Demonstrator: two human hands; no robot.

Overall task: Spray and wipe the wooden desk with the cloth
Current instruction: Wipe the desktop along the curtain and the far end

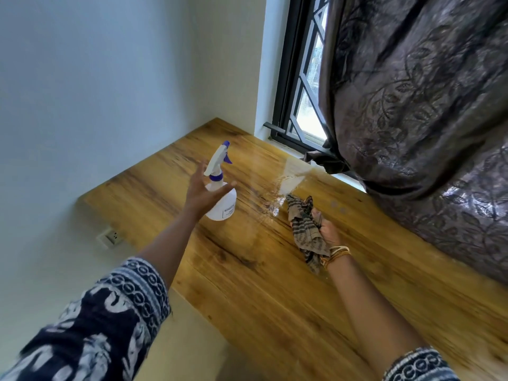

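The left hand [202,192] is spread open beside the bottle [221,198] on the bench [275,284], while the right hand [328,232] has its grip clenched round the cloth [305,226].

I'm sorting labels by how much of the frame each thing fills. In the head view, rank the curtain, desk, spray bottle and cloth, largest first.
1. Curtain and wooden desk: both huge, too close to rank.
2. Spray bottle.
3. Cloth, bunched in the right hand, nearly the bottle's size.
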